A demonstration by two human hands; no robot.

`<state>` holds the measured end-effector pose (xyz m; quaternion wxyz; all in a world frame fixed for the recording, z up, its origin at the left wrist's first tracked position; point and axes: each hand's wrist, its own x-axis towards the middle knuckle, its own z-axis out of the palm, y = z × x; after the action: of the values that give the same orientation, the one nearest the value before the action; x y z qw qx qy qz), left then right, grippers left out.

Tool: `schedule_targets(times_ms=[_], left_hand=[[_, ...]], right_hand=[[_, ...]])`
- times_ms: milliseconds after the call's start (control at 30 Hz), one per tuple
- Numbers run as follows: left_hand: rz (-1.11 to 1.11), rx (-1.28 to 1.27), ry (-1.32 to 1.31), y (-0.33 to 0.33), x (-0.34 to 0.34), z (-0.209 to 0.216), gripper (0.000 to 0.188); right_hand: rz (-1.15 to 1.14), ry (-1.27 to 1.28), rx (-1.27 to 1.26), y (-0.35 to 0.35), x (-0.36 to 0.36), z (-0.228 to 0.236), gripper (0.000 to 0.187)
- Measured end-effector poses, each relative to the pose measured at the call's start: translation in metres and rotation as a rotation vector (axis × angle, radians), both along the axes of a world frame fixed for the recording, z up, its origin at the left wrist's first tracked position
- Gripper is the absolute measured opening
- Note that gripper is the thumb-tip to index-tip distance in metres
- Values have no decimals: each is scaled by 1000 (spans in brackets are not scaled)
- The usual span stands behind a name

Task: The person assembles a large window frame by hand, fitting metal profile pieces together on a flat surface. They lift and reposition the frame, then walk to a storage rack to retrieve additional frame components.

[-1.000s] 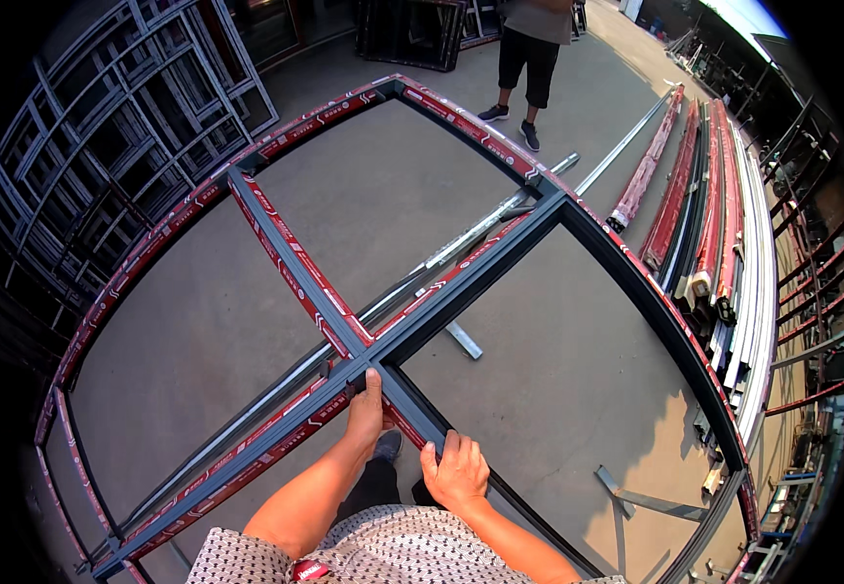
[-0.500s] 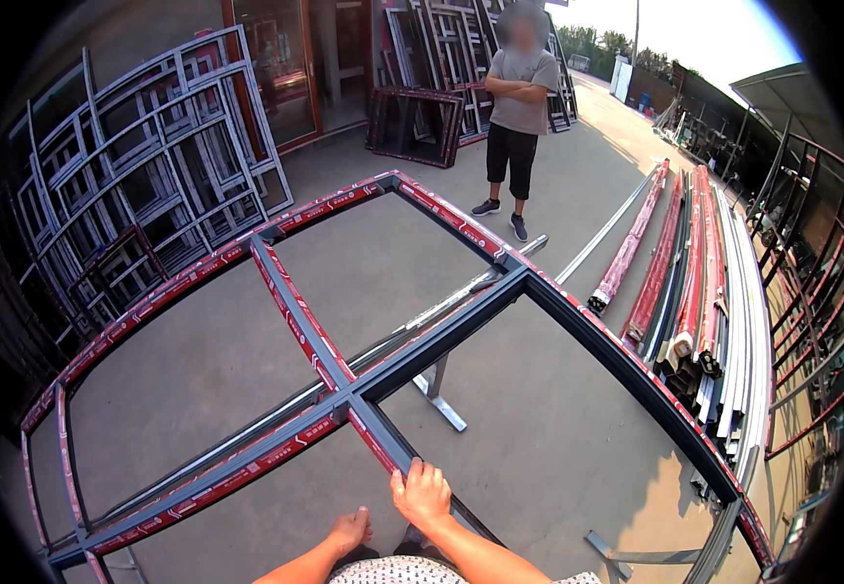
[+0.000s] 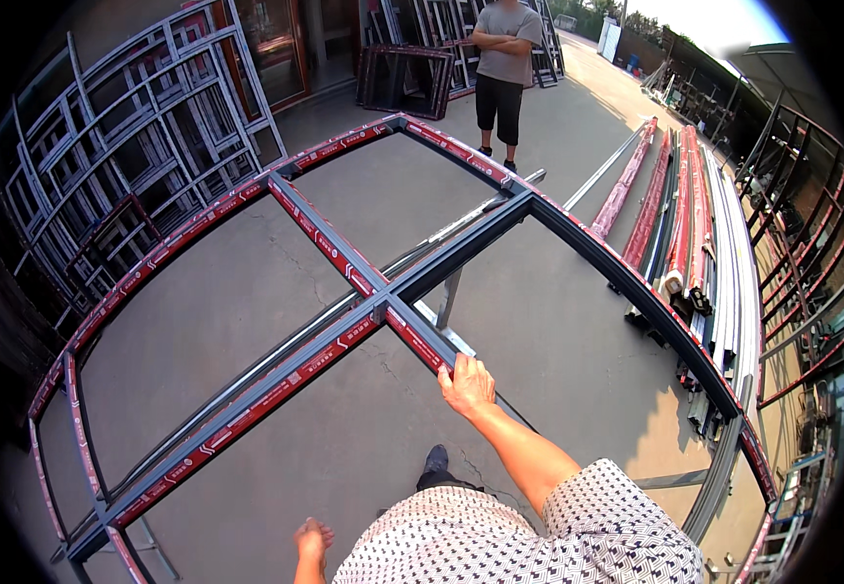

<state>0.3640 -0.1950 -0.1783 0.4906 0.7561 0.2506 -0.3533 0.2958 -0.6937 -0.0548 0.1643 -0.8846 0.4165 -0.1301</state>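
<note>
A large window frame stretches out in front of me, dark grey with red printed protective film along its bars. Its members cross near the middle and divide it into several open panels. My right hand is wrapped over the near bar running from that crossing toward me, its fingers over the top. Low beside my body hangs my left hand, fingers loosely curled, apart from the frame and with nothing visible in it. Beneath the frame runs a long metal support rail, with a stand leg under the crossing.
Beyond the frame stands a person with folded arms. Long wrapped profiles lie stacked on the ground to the right. Welded-looking grey frames lean at the left, and dark red frames lean against the far wall. A metal rack borders the right.
My view has shifted, and more of my body and a shoe show. My right hand still grips the bar, now nearer the crossing. The left hand has dropped away toward my side.
</note>
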Motion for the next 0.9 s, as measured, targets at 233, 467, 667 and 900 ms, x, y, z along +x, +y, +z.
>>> schedule_targets(times_ms=[233,467,667,900], left_hand=[[-3,48,14,117,-99,-2,44],[403,-4,105,212,-169,-21,40],[644,-38,101,214,-188,0,39],[677,12,97,199,-216,-20,38]], right_hand=[[190,-132,-381,97,-24,-2,60],[653,32,190,236,-26,-32,43],[830,-37,185,284,58,-14,36],[1120,-409,149,358,172,18,37]])
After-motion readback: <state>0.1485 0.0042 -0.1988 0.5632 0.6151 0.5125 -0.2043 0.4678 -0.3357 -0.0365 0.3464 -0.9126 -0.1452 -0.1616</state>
